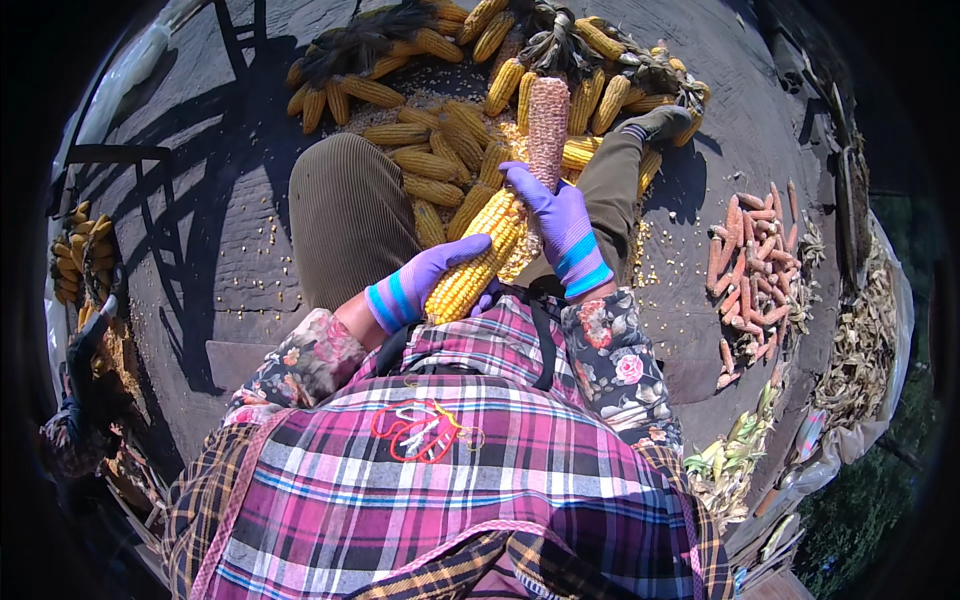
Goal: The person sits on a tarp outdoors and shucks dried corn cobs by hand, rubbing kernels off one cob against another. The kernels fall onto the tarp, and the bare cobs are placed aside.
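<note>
My left hand [431, 277], in a purple knit glove with blue stripes, grips a yellow ear of corn [466, 268] tilted up and to the right. A matching glove covers my right hand [559, 217], closed around a bare reddish corn cob [548, 124] that stands nearly upright. The lower part of the cob lies against the upper right side of the ear. Beyond my hands, between my legs, is a heap of yellow ears [442, 154]. Loose kernels [517, 255] lie beneath the cob and among the ears.
Braided bunches of corn [555, 45] lie at the far side. A pile of stripped cobs [754, 270] is on the right, with dry husks [855, 345] beyond it. At the left edge, another person [79, 390] is near more ears [82, 251]. A chair's shadow falls across the floor.
</note>
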`<move>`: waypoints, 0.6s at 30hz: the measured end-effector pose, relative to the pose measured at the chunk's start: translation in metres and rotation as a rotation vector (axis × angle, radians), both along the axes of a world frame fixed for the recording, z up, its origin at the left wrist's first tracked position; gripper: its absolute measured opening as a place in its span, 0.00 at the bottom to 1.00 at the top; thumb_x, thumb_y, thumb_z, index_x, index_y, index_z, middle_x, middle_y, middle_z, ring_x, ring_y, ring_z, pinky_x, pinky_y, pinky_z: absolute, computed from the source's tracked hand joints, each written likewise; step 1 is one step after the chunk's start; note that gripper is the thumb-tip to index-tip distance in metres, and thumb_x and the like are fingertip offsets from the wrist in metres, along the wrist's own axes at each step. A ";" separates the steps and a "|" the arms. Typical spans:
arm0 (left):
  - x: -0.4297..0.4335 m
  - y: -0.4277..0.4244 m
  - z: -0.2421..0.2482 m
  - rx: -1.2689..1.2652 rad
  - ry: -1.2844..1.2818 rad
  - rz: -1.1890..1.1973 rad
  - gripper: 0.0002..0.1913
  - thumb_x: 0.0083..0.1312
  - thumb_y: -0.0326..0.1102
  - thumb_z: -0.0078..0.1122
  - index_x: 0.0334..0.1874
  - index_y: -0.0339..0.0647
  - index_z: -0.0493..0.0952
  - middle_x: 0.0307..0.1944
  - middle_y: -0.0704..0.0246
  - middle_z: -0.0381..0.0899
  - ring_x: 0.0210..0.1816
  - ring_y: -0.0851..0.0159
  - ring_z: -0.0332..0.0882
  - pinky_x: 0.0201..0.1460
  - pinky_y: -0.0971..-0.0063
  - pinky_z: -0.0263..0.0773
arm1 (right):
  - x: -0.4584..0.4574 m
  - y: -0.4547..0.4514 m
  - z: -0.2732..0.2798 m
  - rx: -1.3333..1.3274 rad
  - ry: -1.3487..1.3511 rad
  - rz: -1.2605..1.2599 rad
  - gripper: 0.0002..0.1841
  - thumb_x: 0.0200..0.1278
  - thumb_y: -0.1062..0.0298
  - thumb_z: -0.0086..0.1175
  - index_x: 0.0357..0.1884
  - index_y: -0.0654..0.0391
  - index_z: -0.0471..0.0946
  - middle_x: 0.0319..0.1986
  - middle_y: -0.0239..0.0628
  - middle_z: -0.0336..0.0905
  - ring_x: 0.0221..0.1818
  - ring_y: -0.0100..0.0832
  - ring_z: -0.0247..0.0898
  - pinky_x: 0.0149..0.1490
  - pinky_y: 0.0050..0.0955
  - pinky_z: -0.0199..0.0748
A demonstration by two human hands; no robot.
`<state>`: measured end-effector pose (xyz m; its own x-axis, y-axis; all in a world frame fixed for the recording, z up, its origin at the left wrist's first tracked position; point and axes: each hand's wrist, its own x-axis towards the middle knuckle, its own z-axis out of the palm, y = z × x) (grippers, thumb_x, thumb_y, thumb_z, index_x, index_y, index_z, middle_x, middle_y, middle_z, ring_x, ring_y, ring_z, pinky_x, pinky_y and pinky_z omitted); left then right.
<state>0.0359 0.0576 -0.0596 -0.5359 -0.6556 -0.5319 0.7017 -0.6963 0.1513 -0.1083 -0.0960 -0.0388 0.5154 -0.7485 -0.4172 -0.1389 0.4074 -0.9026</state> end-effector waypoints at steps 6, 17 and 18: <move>0.002 0.003 -0.002 0.083 -0.057 -0.023 0.25 0.69 0.53 0.65 0.55 0.38 0.76 0.35 0.62 0.85 0.31 0.63 0.85 0.34 0.71 0.84 | 0.021 0.032 -0.020 -0.490 0.379 -0.065 0.25 0.58 0.48 0.65 0.40 0.65 0.82 0.29 0.48 0.84 0.35 0.45 0.84 0.44 0.39 0.79; -0.007 -0.011 0.023 -0.237 -0.603 0.114 0.30 0.70 0.51 0.63 0.65 0.37 0.68 0.44 0.66 0.80 0.37 0.69 0.81 0.42 0.74 0.78 | 0.002 -0.002 -0.007 0.238 -0.108 -0.286 0.26 0.60 0.50 0.69 0.48 0.65 0.83 0.37 0.39 0.86 0.30 0.28 0.80 0.35 0.28 0.79; -0.009 -0.012 0.008 -0.337 -0.811 0.131 0.30 0.70 0.51 0.63 0.65 0.37 0.68 0.44 0.66 0.80 0.38 0.70 0.80 0.42 0.75 0.78 | 0.007 -0.003 -0.016 0.162 0.016 -0.260 0.24 0.60 0.53 0.70 0.46 0.65 0.84 0.38 0.35 0.85 0.33 0.27 0.79 0.41 0.27 0.78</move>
<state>0.0265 0.0454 -0.0515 0.0125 -0.8759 -0.4824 0.3607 -0.4460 0.8192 -0.1009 -0.0991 -0.0547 0.3074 -0.7775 -0.5487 -0.0250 0.5698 -0.8214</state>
